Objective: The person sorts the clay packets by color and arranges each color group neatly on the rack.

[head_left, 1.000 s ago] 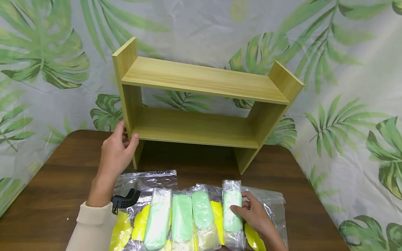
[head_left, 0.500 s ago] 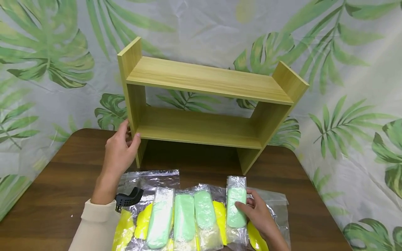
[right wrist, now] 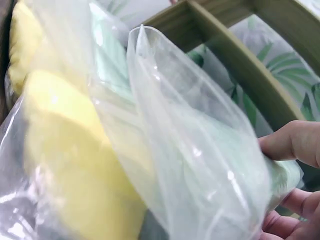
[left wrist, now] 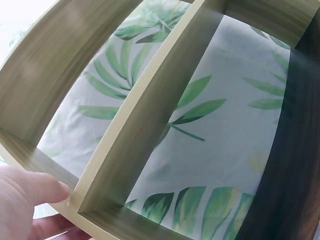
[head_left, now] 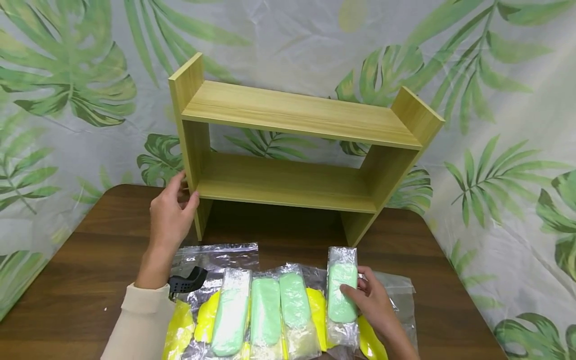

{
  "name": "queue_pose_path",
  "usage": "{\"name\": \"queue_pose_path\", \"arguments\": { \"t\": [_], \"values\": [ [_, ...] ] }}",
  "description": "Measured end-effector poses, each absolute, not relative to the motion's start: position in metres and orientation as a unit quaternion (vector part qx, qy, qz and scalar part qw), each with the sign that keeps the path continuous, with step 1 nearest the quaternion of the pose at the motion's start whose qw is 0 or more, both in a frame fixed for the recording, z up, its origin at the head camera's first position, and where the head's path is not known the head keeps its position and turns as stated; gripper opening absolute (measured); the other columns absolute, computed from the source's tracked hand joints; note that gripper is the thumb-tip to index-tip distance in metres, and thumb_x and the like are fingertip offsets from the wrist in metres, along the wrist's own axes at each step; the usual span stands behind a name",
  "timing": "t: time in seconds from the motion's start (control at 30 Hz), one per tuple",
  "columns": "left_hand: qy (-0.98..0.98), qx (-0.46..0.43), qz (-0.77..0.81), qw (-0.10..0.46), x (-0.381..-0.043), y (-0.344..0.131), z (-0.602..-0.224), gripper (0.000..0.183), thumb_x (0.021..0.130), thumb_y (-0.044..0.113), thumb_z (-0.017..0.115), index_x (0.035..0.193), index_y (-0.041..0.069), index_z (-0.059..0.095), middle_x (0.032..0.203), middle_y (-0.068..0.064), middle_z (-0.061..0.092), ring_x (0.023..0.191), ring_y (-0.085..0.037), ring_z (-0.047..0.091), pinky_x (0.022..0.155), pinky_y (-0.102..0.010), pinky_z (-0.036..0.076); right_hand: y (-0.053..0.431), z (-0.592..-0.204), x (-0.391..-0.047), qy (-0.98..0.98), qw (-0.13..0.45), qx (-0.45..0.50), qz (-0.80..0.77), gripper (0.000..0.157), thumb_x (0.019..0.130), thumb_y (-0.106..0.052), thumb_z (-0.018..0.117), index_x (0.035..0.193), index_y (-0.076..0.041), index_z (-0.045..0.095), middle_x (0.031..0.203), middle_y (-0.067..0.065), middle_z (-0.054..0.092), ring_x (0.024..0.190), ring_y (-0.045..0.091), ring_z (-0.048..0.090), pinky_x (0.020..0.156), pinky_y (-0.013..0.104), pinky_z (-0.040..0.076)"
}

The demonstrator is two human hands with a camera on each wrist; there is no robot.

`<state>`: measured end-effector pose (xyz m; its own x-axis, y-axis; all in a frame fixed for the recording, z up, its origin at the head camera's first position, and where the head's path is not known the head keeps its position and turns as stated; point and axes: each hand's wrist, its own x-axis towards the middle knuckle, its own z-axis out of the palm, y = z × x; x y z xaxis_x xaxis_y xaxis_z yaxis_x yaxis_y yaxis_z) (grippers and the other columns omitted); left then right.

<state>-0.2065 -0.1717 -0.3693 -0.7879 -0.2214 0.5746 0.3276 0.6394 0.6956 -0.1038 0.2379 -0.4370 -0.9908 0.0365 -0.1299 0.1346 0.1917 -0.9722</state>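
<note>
A two-tier wooden shelf (head_left: 279,175) stands on the dark table. My left hand (head_left: 170,215) holds its left side panel, with the thumb on the front edge at the middle board. The left wrist view has the thumb (left wrist: 52,189) on one side of the panel and fingers below it. My right hand (head_left: 374,302) pinches a clear plastic packet with a pale green slab (head_left: 343,290) by its right edge. In the right wrist view this packet (right wrist: 210,155) is lifted and tilted. Several similar green packets (head_left: 265,310) lie to its left.
Yellow slabs in clear bags (head_left: 318,315) lie under and between the green packets. A clear zip bag (head_left: 225,250) reaches toward the shelf's left foot. Behind the table (head_left: 427,280) hangs a leaf-print cloth (head_left: 490,75). A black wrist mount (head_left: 186,282) sits at my left wrist.
My right hand has moved the green packet slightly up and to the right, toward the shelf. My left hand stays on the side panel. The head view has shifted a little.
</note>
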Motion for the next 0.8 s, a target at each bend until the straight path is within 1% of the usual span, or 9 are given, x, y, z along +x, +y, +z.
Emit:
{"name": "queue_pose_path", "arguments": {
  "t": [0.13,0.27,0.5,0.63,0.8],
  "values": [
    [-0.838,-0.03,-0.432,0.332,-0.207,-0.172,-0.37,0.045,0.091,0.006,0.064,0.134,0.0,0.053,0.104,-0.021,0.067,0.091,-0.033,0.068,0.072,-0.044,0.055,0.241,-0.424,-0.102,0.763,0.046,0.024,-0.645,0.043,0.091,-0.006,0.064,0.127,-0.003,0.042,0.101,0.017,0.066,0.076,0.022,0.067,0.062,0.038,0.055],
    [-0.833,-0.028,-0.432,0.344,-0.208,-0.173,-0.371,0.042,0.09,0.004,0.066,0.13,-0.001,0.057,0.101,-0.021,0.068,0.088,-0.034,0.069,0.07,-0.046,0.055,0.246,-0.407,-0.101,0.755,0.041,-0.031,-0.653,0.041,0.093,-0.004,0.06,0.128,0.0,0.038,0.099,0.014,0.065,0.075,0.023,0.068,0.061,0.04,0.056],
    [-0.833,-0.028,-0.43,0.347,-0.206,-0.174,-0.368,0.037,0.089,0.005,0.066,0.126,0.0,0.06,0.098,-0.022,0.069,0.085,-0.035,0.069,0.07,-0.048,0.054,0.254,-0.365,-0.096,0.773,0.022,-0.061,-0.631,0.038,0.094,-0.005,0.061,0.127,-0.003,0.041,0.098,0.009,0.067,0.076,0.022,0.068,0.064,0.039,0.057],
    [-0.835,-0.027,-0.428,0.344,-0.205,-0.174,-0.367,0.037,0.09,0.005,0.066,0.126,0.0,0.061,0.098,-0.022,0.07,0.086,-0.036,0.069,0.07,-0.05,0.054,0.258,-0.34,-0.097,0.762,0.013,-0.107,-0.638,0.037,0.094,0.001,0.057,0.127,-0.002,0.041,0.102,0.008,0.067,0.079,0.024,0.069,0.063,0.041,0.057],
    [-0.836,-0.029,-0.428,0.341,-0.203,-0.175,-0.367,0.037,0.09,0.004,0.065,0.126,0.0,0.06,0.099,-0.022,0.07,0.085,-0.036,0.069,0.07,-0.05,0.053,0.263,-0.311,-0.102,0.747,-0.004,-0.151,-0.647,0.038,0.095,0.006,0.053,0.129,-0.004,0.042,0.106,0.006,0.067,0.082,0.024,0.07,0.064,0.043,0.057]
  ]
}}
